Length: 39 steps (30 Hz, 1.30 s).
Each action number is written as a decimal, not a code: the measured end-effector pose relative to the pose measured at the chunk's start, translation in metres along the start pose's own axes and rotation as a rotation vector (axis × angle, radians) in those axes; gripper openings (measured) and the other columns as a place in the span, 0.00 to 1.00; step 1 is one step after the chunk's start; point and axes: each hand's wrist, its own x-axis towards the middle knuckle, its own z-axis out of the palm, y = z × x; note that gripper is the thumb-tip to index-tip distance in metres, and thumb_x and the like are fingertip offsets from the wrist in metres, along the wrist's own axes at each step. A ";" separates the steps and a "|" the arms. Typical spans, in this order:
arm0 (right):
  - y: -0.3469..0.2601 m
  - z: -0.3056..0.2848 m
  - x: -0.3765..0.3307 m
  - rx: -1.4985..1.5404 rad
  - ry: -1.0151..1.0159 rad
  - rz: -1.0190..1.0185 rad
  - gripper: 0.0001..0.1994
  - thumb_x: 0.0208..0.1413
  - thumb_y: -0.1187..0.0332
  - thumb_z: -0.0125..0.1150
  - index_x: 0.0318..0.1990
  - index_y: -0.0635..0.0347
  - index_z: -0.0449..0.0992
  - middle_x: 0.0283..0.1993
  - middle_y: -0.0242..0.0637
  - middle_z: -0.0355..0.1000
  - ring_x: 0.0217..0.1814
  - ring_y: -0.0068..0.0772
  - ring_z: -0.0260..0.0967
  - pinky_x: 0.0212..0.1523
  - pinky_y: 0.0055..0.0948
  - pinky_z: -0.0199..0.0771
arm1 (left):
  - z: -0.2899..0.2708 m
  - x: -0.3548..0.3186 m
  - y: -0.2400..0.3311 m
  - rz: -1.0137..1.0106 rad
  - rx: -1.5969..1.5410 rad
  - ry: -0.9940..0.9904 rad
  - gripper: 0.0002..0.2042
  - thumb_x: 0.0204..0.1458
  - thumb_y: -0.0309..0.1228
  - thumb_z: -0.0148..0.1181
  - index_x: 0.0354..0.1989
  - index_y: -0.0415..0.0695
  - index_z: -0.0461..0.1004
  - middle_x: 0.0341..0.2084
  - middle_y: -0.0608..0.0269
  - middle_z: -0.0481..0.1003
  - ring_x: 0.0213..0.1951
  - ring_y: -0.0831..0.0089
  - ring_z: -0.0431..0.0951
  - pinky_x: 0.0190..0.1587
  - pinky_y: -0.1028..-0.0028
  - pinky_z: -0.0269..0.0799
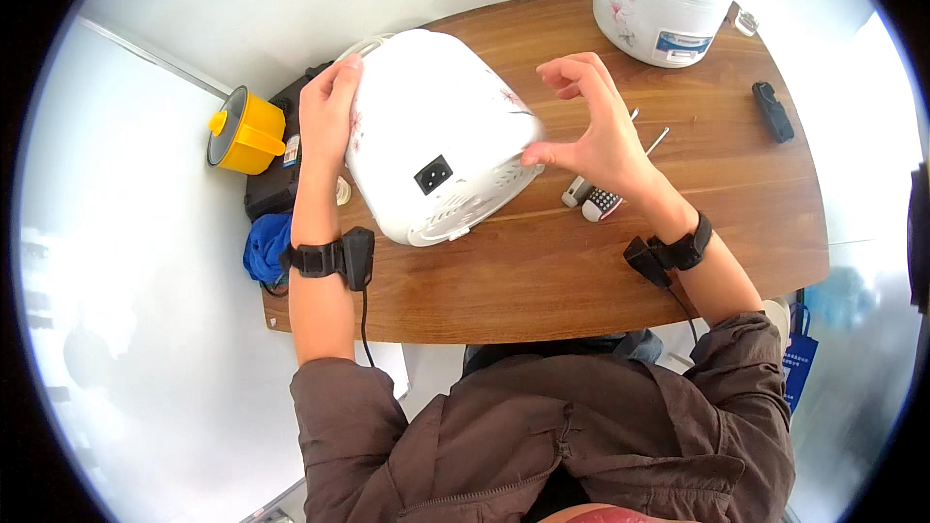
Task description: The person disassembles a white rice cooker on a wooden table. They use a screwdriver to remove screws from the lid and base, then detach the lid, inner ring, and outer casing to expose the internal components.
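Observation:
A white rice cooker (426, 116) with pink flower prints lies tipped on the table, its vented base turned toward me. A black power socket (433, 174) shows on its side. My left hand (328, 107) is closed against the cooker's left side, thumb on top and the other fingers partly hidden. Over by the right side, my right hand (601, 140) is open with its fingers curved and spread. Its thumb is at the cooker's lower right corner, and I cannot tell whether it touches. Black straps with small boxes sit round both forearms.
Another white flowered cooker (659, 5) stands at the back right. Two slim handheld devices (601, 203) lie right of centre, and a black pouch-like object (772, 112) farther right. On the left are a yellow pot (254, 131), a black case (266, 196) and blue cloth (266, 250).

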 end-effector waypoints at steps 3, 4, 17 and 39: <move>-0.003 0.002 -0.004 0.003 -0.031 -0.126 0.39 0.33 0.56 0.87 0.53 0.61 0.73 0.55 0.40 0.68 0.57 0.42 0.67 0.57 0.38 0.75 | 0.004 -0.008 0.003 0.023 -0.139 -0.009 0.25 0.65 0.47 0.59 0.49 0.30 0.81 0.35 0.62 0.81 0.36 0.79 0.74 0.41 0.77 0.69; -0.006 0.004 -0.004 0.000 -0.032 -0.152 0.38 0.33 0.55 0.87 0.52 0.62 0.73 0.54 0.40 0.68 0.55 0.42 0.67 0.56 0.38 0.74 | 0.006 -0.011 0.004 0.045 -0.150 0.006 0.24 0.65 0.46 0.58 0.49 0.30 0.81 0.35 0.62 0.81 0.36 0.79 0.74 0.41 0.77 0.69; -0.016 0.037 0.022 -0.082 0.360 -0.060 0.15 0.59 0.62 0.68 0.27 0.61 0.72 0.27 0.37 0.68 0.32 0.41 0.65 0.34 0.38 0.67 | 0.036 0.029 0.020 0.225 0.227 0.018 0.21 0.64 0.47 0.52 0.42 0.39 0.81 0.29 0.53 0.80 0.30 0.67 0.78 0.40 0.68 0.72; -0.003 0.040 0.011 0.028 0.546 0.143 0.22 0.67 0.64 0.57 0.21 0.64 0.62 0.18 0.32 0.57 0.22 0.23 0.50 0.23 0.30 0.53 | 0.074 0.041 0.066 0.187 0.475 -0.098 0.19 0.62 0.39 0.51 0.40 0.32 0.80 0.38 0.36 0.80 0.42 0.42 0.80 0.49 0.55 0.72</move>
